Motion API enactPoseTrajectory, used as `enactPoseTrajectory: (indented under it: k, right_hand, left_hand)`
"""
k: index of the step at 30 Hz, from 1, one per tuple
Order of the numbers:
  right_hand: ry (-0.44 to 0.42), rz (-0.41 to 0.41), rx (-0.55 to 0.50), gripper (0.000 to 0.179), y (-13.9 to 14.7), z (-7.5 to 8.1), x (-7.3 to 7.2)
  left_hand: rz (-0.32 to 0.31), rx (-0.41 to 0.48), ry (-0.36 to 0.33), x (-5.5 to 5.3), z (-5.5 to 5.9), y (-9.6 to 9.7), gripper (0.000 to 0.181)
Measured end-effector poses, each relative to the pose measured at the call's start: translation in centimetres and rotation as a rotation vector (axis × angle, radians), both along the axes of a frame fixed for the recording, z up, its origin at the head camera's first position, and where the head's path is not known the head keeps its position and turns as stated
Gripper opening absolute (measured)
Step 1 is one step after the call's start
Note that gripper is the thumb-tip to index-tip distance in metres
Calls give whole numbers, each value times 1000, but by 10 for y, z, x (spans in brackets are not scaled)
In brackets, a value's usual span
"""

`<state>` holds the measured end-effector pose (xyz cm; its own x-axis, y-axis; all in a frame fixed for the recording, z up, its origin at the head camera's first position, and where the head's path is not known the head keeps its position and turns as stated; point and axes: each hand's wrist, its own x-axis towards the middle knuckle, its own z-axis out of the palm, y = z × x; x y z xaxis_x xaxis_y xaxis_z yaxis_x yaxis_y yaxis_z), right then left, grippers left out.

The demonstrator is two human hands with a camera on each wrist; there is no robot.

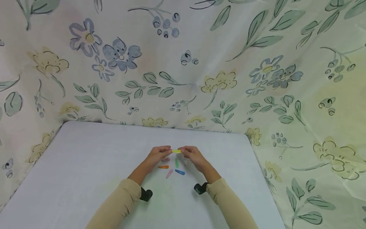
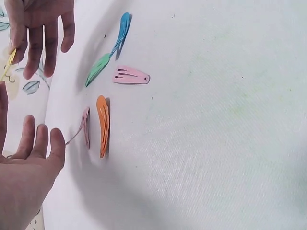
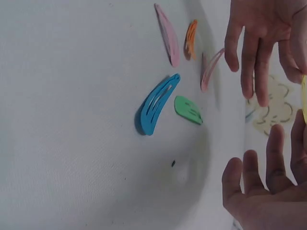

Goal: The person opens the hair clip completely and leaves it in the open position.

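Observation:
A yellow snap hair clip [image 1: 176,151] is held up between both hands over the far part of the table. My left hand [image 1: 159,154] pinches its left end, and my right hand [image 1: 191,154] pinches the right end. The other fingers of both hands are spread in the wrist views. Below and nearer lie a green clip [image 1: 176,163], a blue clip [image 1: 179,172], an orange clip [image 1: 163,167] and a pink clip [image 1: 169,173]. One more pink clip [image 2: 86,127] lies beside the orange one, its parts bent apart.
A white cloth covers the table [image 1: 85,165]. Floral fabric [image 1: 160,95] hangs behind and at the sides. A small dark speck [image 3: 173,163] lies near the green clip. Each wrist wears a black camera [image 1: 146,194].

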<state>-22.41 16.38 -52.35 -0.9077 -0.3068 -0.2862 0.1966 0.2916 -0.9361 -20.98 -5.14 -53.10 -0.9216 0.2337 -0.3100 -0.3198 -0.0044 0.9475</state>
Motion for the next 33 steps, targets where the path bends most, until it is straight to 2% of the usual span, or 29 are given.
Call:
enactPoseTrajectory:
  k: [2,9,13,24,33]
  right_hand:
    - [-13,7,-36,30,0,0,0]
    - [-59,7,-132,28,-2,4,-1]
    - [-49,11,-167,29,-4,8,0]
    - [-35,9,-215,28,-7,12,1]
    - [-41,11,-218,27,-9,12,0]
  left_hand:
    - [-8,44,-14,0,1,-1,28]
    - [-38,103,-55,-2,4,-5,29]
    - [-54,137,-60,-3,6,-7,28]
    - [-92,143,-7,-4,1,-13,22]
    - [-103,119,8,-4,2,-14,29]
